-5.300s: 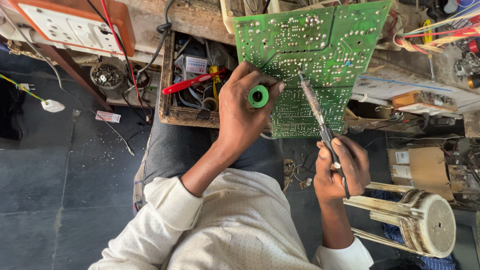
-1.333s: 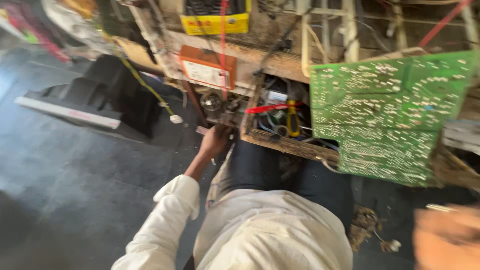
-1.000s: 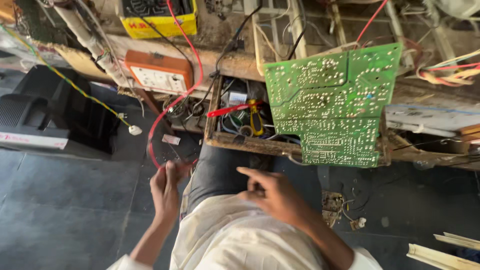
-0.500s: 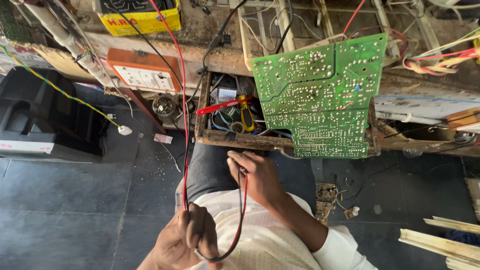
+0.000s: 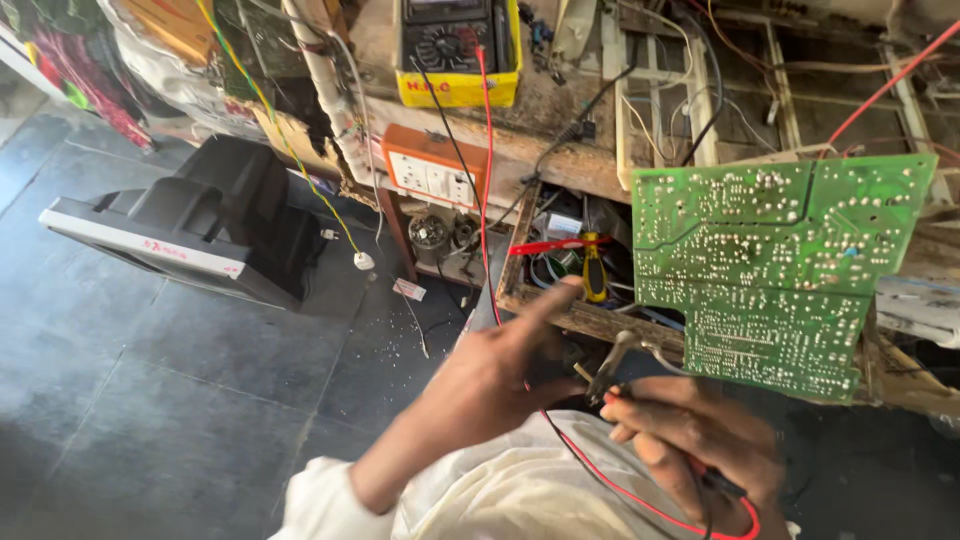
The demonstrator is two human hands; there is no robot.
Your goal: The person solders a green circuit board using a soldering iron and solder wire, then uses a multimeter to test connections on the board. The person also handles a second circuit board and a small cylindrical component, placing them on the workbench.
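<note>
A yellow multimeter (image 5: 455,50) sits on the bench at the top, and its red lead (image 5: 486,180) runs down to my hands. My left hand (image 5: 490,385) is closed around that red lead, with the index finger stretched up toward the wooden tray (image 5: 515,290). My right hand (image 5: 700,440), low at the right, grips a test probe (image 5: 612,368) whose metal tip points up between the two hands. The red wire loops under this hand. A green circuit board (image 5: 770,270) leans against the bench just above and to the right of my hands.
A black television casing (image 5: 200,230) lies on the dark tiled floor at the left. An orange socket board (image 5: 430,175) hangs under the bench. The wooden tray holds a yellow-handled screwdriver (image 5: 593,275) and wires. Loose cables hang over the bench edge.
The soldering iron and green solder roll from the earliest frame are gone from my hands. The red lead was pulled down, and both hands now meet on it and the probe.
</note>
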